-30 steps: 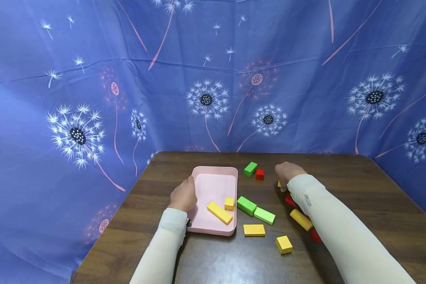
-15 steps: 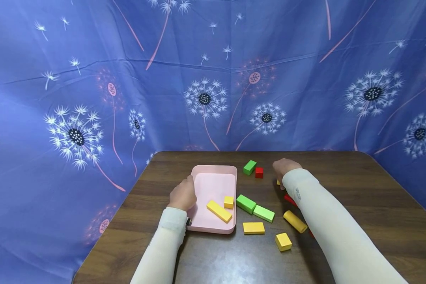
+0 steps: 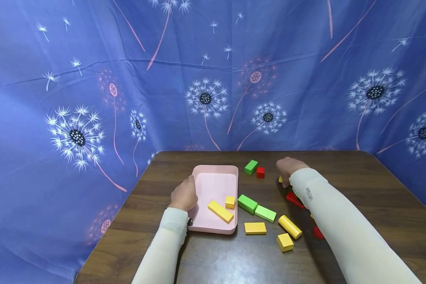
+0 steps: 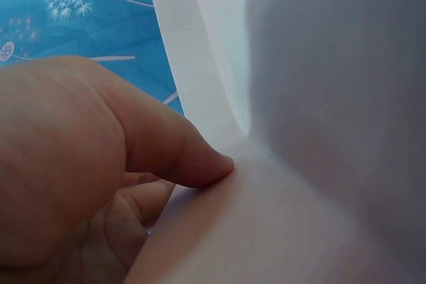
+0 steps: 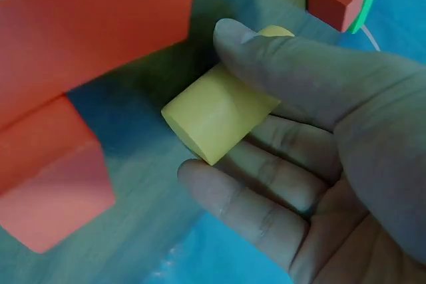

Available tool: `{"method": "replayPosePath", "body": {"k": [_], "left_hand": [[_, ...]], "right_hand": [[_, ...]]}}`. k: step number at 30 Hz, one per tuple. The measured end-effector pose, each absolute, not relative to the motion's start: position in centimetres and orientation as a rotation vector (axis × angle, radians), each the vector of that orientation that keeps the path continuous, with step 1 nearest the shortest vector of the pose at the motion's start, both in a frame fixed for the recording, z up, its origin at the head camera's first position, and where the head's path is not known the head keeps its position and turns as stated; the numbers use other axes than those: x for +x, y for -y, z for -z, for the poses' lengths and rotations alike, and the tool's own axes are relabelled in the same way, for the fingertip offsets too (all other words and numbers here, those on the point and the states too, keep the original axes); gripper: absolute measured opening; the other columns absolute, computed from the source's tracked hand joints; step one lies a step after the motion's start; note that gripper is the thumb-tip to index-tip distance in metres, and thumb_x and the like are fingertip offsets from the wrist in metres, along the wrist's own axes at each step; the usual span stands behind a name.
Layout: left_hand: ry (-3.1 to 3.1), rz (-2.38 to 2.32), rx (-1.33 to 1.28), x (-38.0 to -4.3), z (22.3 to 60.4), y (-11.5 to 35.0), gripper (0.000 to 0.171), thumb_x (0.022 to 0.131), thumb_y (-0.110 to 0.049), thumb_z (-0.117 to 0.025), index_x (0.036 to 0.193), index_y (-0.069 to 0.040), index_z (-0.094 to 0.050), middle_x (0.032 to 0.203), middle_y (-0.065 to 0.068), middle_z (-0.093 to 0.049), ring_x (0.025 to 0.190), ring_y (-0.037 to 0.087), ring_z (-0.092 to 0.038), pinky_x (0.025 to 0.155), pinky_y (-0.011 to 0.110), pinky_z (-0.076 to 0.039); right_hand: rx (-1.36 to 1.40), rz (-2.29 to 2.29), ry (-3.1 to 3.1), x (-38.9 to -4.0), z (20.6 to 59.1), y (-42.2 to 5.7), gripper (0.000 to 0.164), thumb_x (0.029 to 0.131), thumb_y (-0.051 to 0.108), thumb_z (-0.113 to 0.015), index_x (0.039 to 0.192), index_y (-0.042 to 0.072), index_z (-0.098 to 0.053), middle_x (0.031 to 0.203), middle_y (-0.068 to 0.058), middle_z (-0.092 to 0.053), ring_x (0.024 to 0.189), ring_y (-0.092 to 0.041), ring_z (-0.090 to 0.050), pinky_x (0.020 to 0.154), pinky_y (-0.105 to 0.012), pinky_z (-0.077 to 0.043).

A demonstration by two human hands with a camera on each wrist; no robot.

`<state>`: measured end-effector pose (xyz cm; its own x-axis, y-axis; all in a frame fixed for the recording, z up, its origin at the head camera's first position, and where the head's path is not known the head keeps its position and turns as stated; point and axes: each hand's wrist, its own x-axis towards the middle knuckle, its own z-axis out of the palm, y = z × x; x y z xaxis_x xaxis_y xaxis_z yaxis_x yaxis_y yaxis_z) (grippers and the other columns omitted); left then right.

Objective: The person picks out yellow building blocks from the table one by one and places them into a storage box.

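Note:
My left hand (image 3: 184,195) holds the pink tray (image 3: 215,169) by its left side; in the left wrist view the thumb presses inside the wall (image 4: 219,224) with fingers on the outer side. At the far right of the tabletop, my right hand (image 3: 289,169) pinches a yellow rounded block (image 5: 216,114) between thumb and fingers. Only a sliver of that block shows in the head view. A long yellow block (image 3: 220,211) and a small yellow cube (image 3: 230,202) lie inside the tray. Below the right hand lies a red block (image 3: 294,200), partly covered by the sleeve.
Right of the tray are two green blocks (image 3: 247,204), a flat yellow block (image 3: 255,228), a yellow cylinder (image 3: 290,227) and a yellow cube (image 3: 285,242). Farther back, a green block (image 3: 251,167) stands by a red cube (image 3: 260,172). Another red piece (image 3: 318,232) shows beside the right sleeve.
The yellow cylinder has rolled left, toward the yellow cube. My right hand shifted slightly and stays around the same spot; the left hand and tray keep their place.

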<state>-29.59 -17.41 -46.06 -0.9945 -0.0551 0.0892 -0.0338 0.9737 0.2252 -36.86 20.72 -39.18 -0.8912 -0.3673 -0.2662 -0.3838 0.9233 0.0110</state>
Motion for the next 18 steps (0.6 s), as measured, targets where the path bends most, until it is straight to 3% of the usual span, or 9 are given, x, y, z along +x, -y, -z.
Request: {"method": "replayPosePath", "body": {"k": [7,18], "left_hand": [[3.02,0.343,0.057,-29.6,46.1,17.6,0.063,0.095,-0.009,-0.069,0.152,0.0,-0.044,0.136,0.02,-0.064,0.11,0.036,-0.07,0.092,0.055,-0.059],[3.045,0.361,0.076,-29.7,45.8,17.3,0.063,0.096,-0.009,-0.068,0.153,0.0,-0.042,0.141,0.021,-0.061,0.118,0.038,-0.068,0.097,0.055,-0.057]], "right_hand": [[-0.674,-0.04,-2.862,-37.8,38.7,-20.1,0.024,0.076,0.017,-0.092,0.084,0.009,-0.07,0.078,-0.002,-0.066,0.072,-0.019,-0.061,0.066,-0.035,-0.056],[-0.842,-0.013,-2.881,-37.6,37.8,-18.3,0.02,0.078,0.024,-0.091,0.076,0.016,-0.074,0.068,0.005,-0.065,0.063,-0.015,-0.057,0.061,-0.03,-0.052]]}}
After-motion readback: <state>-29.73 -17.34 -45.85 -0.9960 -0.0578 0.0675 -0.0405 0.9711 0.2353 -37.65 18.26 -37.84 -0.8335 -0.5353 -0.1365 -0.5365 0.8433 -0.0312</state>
